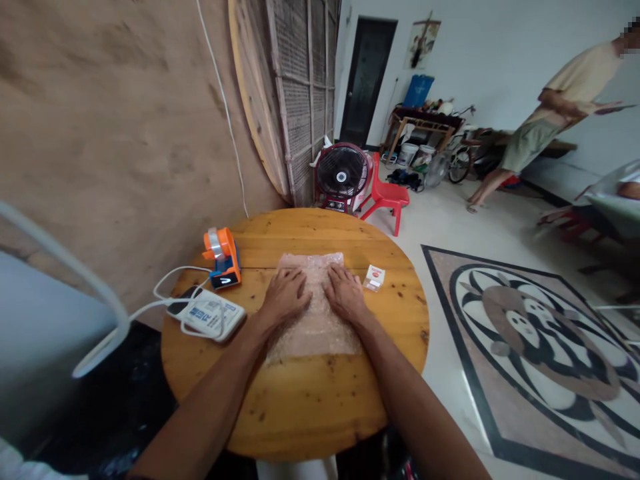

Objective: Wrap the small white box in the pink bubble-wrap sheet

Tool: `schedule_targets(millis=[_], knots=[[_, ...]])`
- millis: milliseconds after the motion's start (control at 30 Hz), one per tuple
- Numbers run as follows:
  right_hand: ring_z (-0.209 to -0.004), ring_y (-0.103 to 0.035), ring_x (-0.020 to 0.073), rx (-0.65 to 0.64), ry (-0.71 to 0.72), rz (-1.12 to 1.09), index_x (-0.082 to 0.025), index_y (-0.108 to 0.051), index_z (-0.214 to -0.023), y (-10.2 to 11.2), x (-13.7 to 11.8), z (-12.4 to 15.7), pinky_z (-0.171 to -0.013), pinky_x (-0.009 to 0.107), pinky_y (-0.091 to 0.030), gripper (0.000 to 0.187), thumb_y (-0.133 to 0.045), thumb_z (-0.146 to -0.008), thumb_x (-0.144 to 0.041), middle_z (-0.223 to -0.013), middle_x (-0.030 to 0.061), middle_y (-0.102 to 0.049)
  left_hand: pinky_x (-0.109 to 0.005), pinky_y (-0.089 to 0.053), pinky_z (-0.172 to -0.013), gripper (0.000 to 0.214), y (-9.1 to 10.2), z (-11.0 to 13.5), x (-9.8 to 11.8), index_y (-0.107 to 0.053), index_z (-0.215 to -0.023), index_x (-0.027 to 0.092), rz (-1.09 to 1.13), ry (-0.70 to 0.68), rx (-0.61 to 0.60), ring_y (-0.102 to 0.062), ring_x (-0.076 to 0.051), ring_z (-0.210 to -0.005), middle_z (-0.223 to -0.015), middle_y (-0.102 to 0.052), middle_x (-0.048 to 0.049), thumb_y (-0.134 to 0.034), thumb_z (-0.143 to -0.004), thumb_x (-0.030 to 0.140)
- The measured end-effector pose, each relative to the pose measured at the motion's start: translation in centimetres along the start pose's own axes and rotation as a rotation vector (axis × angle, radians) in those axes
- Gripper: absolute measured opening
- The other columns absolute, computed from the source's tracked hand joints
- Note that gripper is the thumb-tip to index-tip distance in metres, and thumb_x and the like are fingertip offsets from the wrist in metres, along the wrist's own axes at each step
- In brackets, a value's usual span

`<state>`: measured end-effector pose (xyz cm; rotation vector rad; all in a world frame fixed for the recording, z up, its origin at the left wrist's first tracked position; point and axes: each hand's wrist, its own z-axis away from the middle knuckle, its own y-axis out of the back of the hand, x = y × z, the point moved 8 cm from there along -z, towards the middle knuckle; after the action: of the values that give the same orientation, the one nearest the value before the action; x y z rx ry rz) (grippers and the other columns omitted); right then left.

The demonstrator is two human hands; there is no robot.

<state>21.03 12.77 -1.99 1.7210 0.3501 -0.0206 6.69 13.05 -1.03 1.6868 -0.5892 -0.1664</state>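
A sheet of clear bubble wrap (315, 340) lies flat on the round wooden table (300, 407). My left hand (289, 293) rests on its left side, palm down, with the fingers stretched out. On the right side, my right hand (345, 291) lies flat in the same way, fingers pointing away from me. Neither hand grips anything. A small white box (375, 277) with red print stands just right of my right hand. Left of my left hand is an orange and blue tape dispenser (226, 261) with a roll of tape on it.
A white power bank (213, 317) with a white cable sits at the table's left edge. Beyond the table are a fan (343, 175) and a red plastic chair (387, 193). A person (555, 110) walks at the far right. A brown wall (125, 133) rises on the left.
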Motion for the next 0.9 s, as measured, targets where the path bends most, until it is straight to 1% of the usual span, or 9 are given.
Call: schedule_targets(millis=[100, 200, 433, 533, 633, 733, 767, 833, 900], knots=[[-0.136, -0.035, 0.0260, -0.008, 0.011, 0.002, -0.016, -0.044, -0.139, 0.0, -0.1, 0.0, -0.107, 0.045, -0.027, 0.050, -0.041, -0.095, -0.040, -0.151, 0.0104, -0.039, -0.047, -0.038, -0.096, 0.038, 0.0, 0.0, -0.3, -0.059, -0.115, 0.020, 0.001, 0.028, -0.010, -0.043, -0.034, -0.120, -0.137, -0.053, -0.0095, -0.052, -0.084, 0.041], [-0.136, -0.036, 0.0266, -0.010, 0.009, 0.006, -0.016, -0.044, -0.139, 0.1, -0.2, 0.0, -0.108, 0.045, -0.028, 0.053, -0.042, -0.094, -0.042, -0.151, 0.0103, -0.039, -0.051, -0.037, -0.095, 0.041, -0.1, 0.0, -0.3, -0.058, -0.117, 0.019, 0.039, 0.026, -0.013, -0.042, -0.036, -0.121, -0.138, -0.051, -0.0123, -0.052, -0.084, 0.042], [-0.136, -0.035, 0.0266, -0.027, -0.020, 0.013, -0.016, -0.044, -0.140, 0.4, -0.5, 0.3, -0.109, 0.044, -0.026, 0.053, -0.041, -0.094, -0.042, -0.151, 0.0114, -0.039, -0.052, -0.037, -0.097, 0.037, 0.3, 0.2, -0.6, -0.059, -0.114, 0.019, 0.083, 0.037, 0.013, -0.044, -0.035, -0.120, -0.138, -0.051, -0.0128, -0.054, -0.083, 0.039], [-0.137, -0.035, 0.0265, -0.022, -0.021, -0.003, -0.017, -0.043, -0.140, 0.5, -0.5, 0.5, -0.110, 0.045, -0.027, 0.053, -0.041, -0.094, -0.043, -0.151, 0.0108, -0.038, -0.052, -0.038, -0.097, 0.033, 0.4, 0.3, -0.6, -0.062, -0.109, 0.019, 0.089, 0.023, 0.026, -0.045, -0.035, -0.120, -0.133, -0.055, -0.0137, -0.054, -0.083, 0.038], [-0.137, -0.035, 0.0266, -0.009, -0.028, -0.014, -0.018, -0.044, -0.139, 0.7, -0.3, 0.5, -0.110, 0.046, -0.027, 0.052, -0.041, -0.094, -0.044, -0.151, 0.0104, -0.039, -0.050, -0.037, -0.101, 0.029, 0.6, 0.4, 0.0, -0.064, -0.106, 0.019, 0.085, -0.060, 0.068, -0.045, -0.034, -0.123, -0.133, -0.056, -0.0125, -0.054, -0.082, 0.034], [-0.136, -0.037, 0.0256, 0.002, -0.030, -0.025, -0.019, -0.044, -0.139, 0.8, -0.2, 0.5, -0.109, 0.046, -0.028, 0.051, -0.041, -0.095, -0.044, -0.150, 0.0102, -0.041, -0.047, -0.030, -0.110, 0.031, 0.2, 0.5, 0.6, -0.064, -0.109, 0.019, 0.076, -0.153, 0.091, -0.041, -0.031, -0.130, -0.132, -0.056, -0.0118, -0.054, -0.082, 0.030], [-0.136, -0.037, 0.0253, 0.005, -0.028, -0.026, -0.019, -0.045, -0.138, 0.8, -0.2, 0.5, -0.109, 0.046, -0.029, 0.051, -0.041, -0.095, -0.044, -0.149, 0.0100, -0.041, -0.046, -0.030, -0.111, 0.033, -0.1, 0.4, 0.6, -0.063, -0.112, 0.018, 0.077, -0.151, 0.086, -0.041, -0.031, -0.130, -0.132, -0.056, -0.0118, -0.053, -0.082, 0.030], [-0.135, -0.038, 0.0252, -0.001, -0.027, -0.021, -0.019, -0.045, -0.138, 0.8, -0.2, 0.5, -0.109, 0.045, -0.029, 0.050, -0.041, -0.094, -0.043, -0.149, 0.0097, -0.042, -0.046, -0.032, -0.110, 0.040, -0.6, 0.3, -0.1, -0.059, -0.119, 0.018, 0.086, -0.095, 0.066, -0.043, -0.030, -0.130, -0.134, -0.055, -0.0130, -0.053, -0.083, 0.034], [-0.134, -0.040, 0.0258, -0.010, -0.031, -0.009, -0.019, -0.046, -0.138, 0.7, -0.2, 0.4, -0.108, 0.046, -0.029, 0.049, -0.042, -0.094, -0.042, -0.149, 0.0096, -0.042, -0.047, -0.033, -0.109, 0.043, -0.9, 0.2, -0.6, -0.057, -0.121, 0.018, 0.090, -0.052, 0.032, -0.043, -0.031, -0.131, -0.139, -0.051, -0.0135, -0.053, -0.083, 0.037]])
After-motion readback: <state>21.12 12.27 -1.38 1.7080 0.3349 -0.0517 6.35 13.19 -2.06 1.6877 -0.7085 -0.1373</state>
